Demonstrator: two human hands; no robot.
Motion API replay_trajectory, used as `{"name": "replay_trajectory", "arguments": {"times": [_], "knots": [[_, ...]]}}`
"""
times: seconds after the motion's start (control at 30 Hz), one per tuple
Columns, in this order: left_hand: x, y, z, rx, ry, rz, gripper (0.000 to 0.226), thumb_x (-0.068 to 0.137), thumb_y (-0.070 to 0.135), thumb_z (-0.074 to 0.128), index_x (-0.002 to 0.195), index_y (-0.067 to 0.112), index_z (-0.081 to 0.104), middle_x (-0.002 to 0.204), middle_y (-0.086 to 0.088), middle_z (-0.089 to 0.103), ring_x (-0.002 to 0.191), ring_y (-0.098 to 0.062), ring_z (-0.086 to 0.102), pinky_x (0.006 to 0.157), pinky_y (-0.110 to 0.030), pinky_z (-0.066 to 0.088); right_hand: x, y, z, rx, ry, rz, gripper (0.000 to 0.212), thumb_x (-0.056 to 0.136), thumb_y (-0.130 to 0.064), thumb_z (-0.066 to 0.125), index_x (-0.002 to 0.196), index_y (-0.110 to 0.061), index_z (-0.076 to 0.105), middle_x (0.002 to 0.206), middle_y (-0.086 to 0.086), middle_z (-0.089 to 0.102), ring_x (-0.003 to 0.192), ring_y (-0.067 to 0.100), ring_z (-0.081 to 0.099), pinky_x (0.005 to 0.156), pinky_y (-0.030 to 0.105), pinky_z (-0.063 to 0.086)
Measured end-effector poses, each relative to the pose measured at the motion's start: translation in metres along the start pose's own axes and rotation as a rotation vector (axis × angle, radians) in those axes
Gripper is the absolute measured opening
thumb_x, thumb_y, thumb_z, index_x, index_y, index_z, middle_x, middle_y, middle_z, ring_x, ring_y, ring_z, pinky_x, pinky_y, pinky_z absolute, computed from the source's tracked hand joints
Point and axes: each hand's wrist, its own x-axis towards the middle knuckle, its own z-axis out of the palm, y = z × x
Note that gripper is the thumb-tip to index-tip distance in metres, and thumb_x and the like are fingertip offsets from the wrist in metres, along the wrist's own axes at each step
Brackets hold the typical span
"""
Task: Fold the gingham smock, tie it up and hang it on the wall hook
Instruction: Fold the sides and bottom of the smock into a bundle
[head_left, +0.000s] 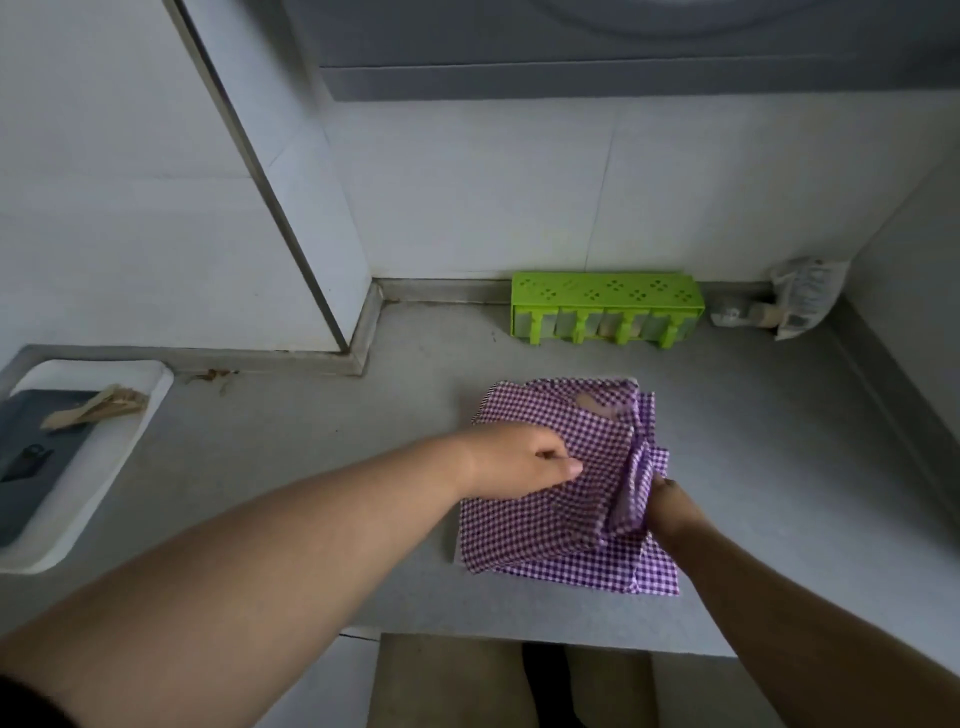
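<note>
The purple-and-white gingham smock (540, 525) lies folded into a rough square on the grey countertop (322, 467), right of centre. My left hand (519, 460) rests on its upper left part, fingers curled with the thumb pressing the cloth. My right hand (670, 504) is at the smock's right side and grips a raised fold of the fabric, which hides most of its fingers. No wall hook is in view.
A green perforated plastic rack (605, 306) stands against the back wall. A crumpled plastic packet (802, 296) lies in the far right corner. At the left edge a white tray (104, 467) holds a dark slab and a wooden clip. The counter's front edge runs just below the smock.
</note>
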Motion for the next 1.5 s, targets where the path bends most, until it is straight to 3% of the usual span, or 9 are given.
{"name": "replay_trajectory", "arguments": {"times": [0.13, 0.27, 0.47, 0.57, 0.67, 0.8, 1.07, 1.37, 1.5], "knots": [[0.016, -0.024, 0.021, 0.273, -0.084, -0.043, 0.041, 0.101, 0.062, 0.046, 0.092, 0.030, 0.069, 0.094, 0.005, 0.067, 0.087, -0.018, 0.065, 0.086, -0.046, 0.058, -0.005, -0.001, -0.009, 0.172, 0.017, 0.098, 0.103, 0.089, -0.080, 0.009, 0.149, -0.006, 0.048, 0.153, 0.024, 0.047, 0.141, 0.043, 0.045, 0.119, 0.052, 0.031], [0.027, -0.039, 0.035, 0.475, -0.134, -0.075, 0.038, 0.097, 0.059, 0.053, 0.117, 0.033, 0.072, 0.135, 0.005, 0.054, 0.116, -0.020, 0.057, 0.102, -0.043, 0.052, -0.004, 0.016, -0.018, -0.111, -0.061, 0.031, 0.062, 0.099, -0.053, 0.056, 0.145, -0.011, 0.053, 0.138, 0.012, 0.063, 0.121, 0.030, 0.063, 0.106, 0.046, 0.051], [0.053, -0.052, 0.058, 0.506, -0.164, -0.168, 0.082, 0.092, 0.067, 0.058, 0.161, 0.034, 0.027, 0.176, -0.001, 0.007, 0.159, -0.032, 0.017, 0.127, -0.052, 0.026, -0.002, 0.025, -0.012, -0.420, -0.097, -0.039, 0.068, 0.099, -0.043, 0.060, 0.154, -0.016, 0.033, 0.149, 0.011, 0.053, 0.130, 0.028, 0.058, 0.108, 0.040, 0.049], [0.063, -0.057, 0.070, 0.496, -0.212, -0.228, 0.103, 0.090, 0.071, 0.061, 0.166, 0.039, 0.001, 0.177, -0.003, -0.012, 0.162, -0.034, 0.002, 0.131, -0.052, 0.014, -0.005, 0.025, -0.011, -0.642, 0.063, -0.056, 0.077, 0.093, -0.055, 0.061, 0.150, -0.017, 0.026, 0.148, 0.010, 0.050, 0.133, 0.029, 0.054, 0.113, 0.044, 0.045], [0.068, -0.060, 0.078, 0.592, -0.198, -0.187, 0.109, 0.087, 0.075, 0.062, 0.166, 0.039, -0.004, 0.175, -0.005, -0.019, 0.162, -0.036, -0.003, 0.131, -0.052, 0.011, -0.011, 0.016, -0.005, -0.774, 0.260, -0.374, 0.066, 0.098, -0.036, 0.049, 0.156, -0.024, 0.019, 0.160, 0.009, 0.032, 0.149, 0.029, 0.030, 0.125, 0.047, 0.015], [0.080, -0.066, 0.087, 0.669, -0.139, -0.074, 0.117, 0.084, 0.077, 0.064, 0.168, 0.028, -0.002, 0.175, -0.007, -0.021, 0.161, -0.035, -0.012, 0.130, -0.056, 0.015, -0.011, -0.008, 0.021, -0.823, 0.046, -0.721, 0.063, 0.104, -0.030, 0.039, 0.161, -0.034, 0.014, 0.172, 0.003, 0.004, 0.159, 0.027, 0.000, 0.118, 0.044, -0.010], [0.090, -0.093, 0.101, 0.627, -0.130, -0.161, 0.148, 0.072, 0.089, 0.063, 0.161, 0.016, -0.029, 0.163, -0.014, -0.044, 0.156, -0.034, -0.031, 0.131, -0.054, 0.000, 0.046, 0.035, 0.040, -0.838, 0.054, -0.554, 0.081, 0.097, -0.074, 0.010, 0.162, -0.033, -0.015, 0.167, 0.000, -0.025, 0.156, 0.020, -0.021, 0.125, 0.044, -0.011], [0.090, -0.095, 0.102, 0.663, -0.172, -0.162, 0.163, 0.061, 0.095, 0.065, 0.157, 0.009, -0.035, 0.157, -0.019, -0.051, 0.153, -0.039, -0.036, 0.130, -0.056, -0.002, 0.054, 0.026, 0.026, -0.886, 0.112, -0.435, 0.069, 0.105, -0.044, 0.010, 0.159, -0.015, -0.021, 0.169, 0.012, -0.022, 0.154, 0.027, -0.025, 0.126, 0.047, -0.014], [0.088, -0.095, 0.103, 0.733, -0.117, -0.111, 0.162, 0.062, 0.097, 0.062, 0.159, 0.002, -0.027, 0.153, -0.024, -0.048, 0.153, -0.042, -0.034, 0.127, -0.051, -0.016, 0.034, -0.005, 0.063, -0.801, 0.065, -0.707, 0.075, 0.102, -0.051, 0.026, 0.164, -0.025, -0.009, 0.168, 0.006, -0.019, 0.156, 0.028, -0.019, 0.126, 0.055, -0.006]]}}
